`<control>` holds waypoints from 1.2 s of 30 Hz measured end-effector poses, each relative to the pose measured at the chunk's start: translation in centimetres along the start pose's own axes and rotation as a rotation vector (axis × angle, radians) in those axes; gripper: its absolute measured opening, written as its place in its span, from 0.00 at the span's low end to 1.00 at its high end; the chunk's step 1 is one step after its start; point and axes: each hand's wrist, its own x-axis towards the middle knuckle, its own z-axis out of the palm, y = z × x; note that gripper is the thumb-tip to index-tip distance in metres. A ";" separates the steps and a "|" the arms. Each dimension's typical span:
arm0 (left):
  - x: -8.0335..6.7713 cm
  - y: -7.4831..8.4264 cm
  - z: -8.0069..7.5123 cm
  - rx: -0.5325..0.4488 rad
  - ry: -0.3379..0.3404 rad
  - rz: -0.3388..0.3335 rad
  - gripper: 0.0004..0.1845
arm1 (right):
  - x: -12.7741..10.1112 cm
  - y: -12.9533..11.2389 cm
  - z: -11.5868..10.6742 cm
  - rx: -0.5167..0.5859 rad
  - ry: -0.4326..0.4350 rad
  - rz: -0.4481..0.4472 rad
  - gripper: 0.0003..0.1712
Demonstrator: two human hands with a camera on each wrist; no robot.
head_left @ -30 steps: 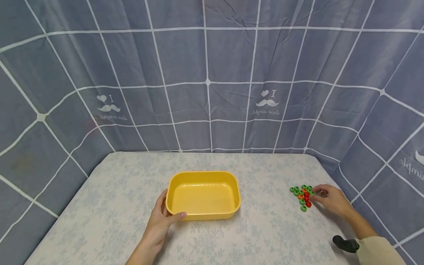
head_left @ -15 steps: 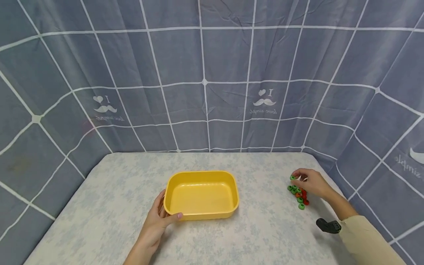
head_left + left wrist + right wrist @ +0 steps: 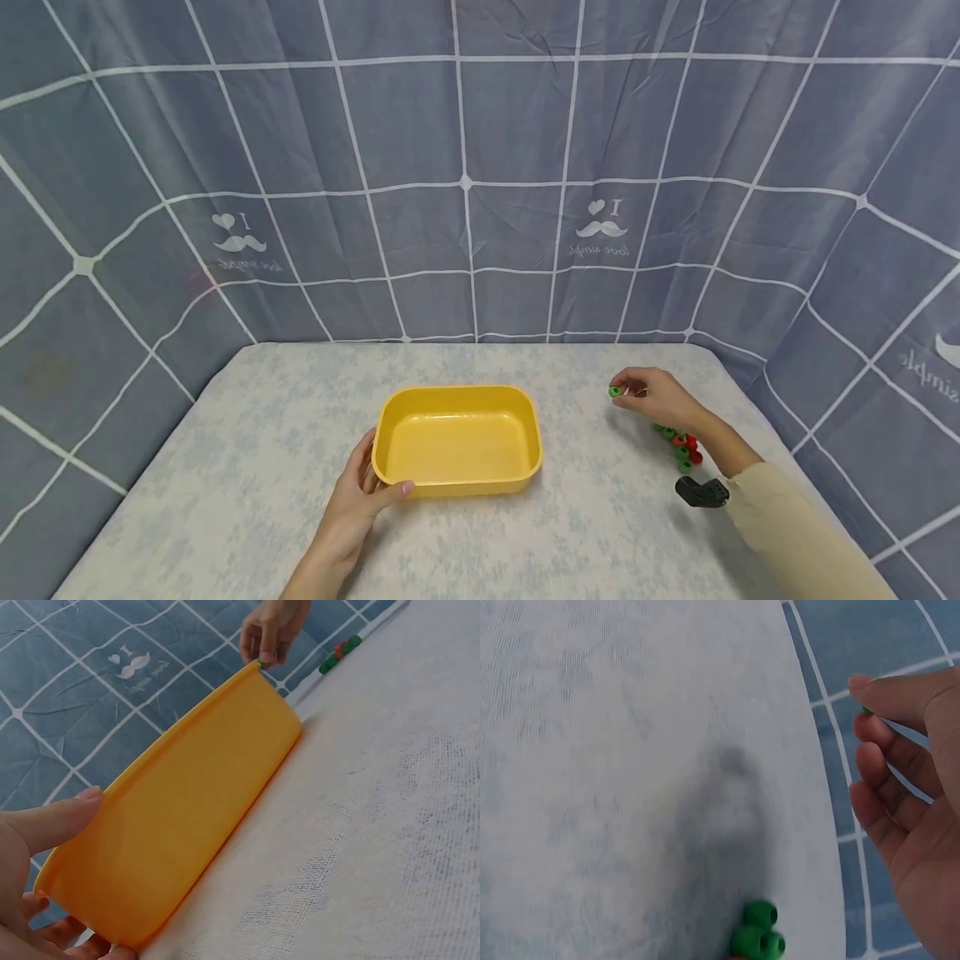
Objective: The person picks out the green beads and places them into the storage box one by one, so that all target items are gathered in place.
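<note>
1. Left hand (image 3: 358, 500), lower centre of the head view: fingers and thumb curled round the near left corner of the yellow tub (image 3: 457, 437), holding it on the table (image 3: 225, 500).
2. Right hand (image 3: 656, 398), right of centre: raised above the table, fingertips narrowed to a pinch on one green ring (image 3: 615, 391).
3. That ring is in the air, between the tub and the pile.
4. Pile of green and red rings (image 3: 678, 443): on the table, just below the right hand, well apart from the tub.
5. Tub interior: nothing visible inside.
</note>
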 end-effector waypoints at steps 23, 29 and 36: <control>-0.3 0.6 0.1 0.041 0.012 0.009 0.61 | 7.1 -7.8 4.7 0.030 -0.181 -0.173 0.10; -0.3 0.6 0.1 0.063 0.013 0.006 0.61 | 8.6 -9.6 6.7 0.072 -0.231 -0.202 0.09; -0.1 0.5 0.1 0.064 0.011 -0.003 0.61 | 10.3 -11.9 8.1 0.069 -0.280 -0.217 0.08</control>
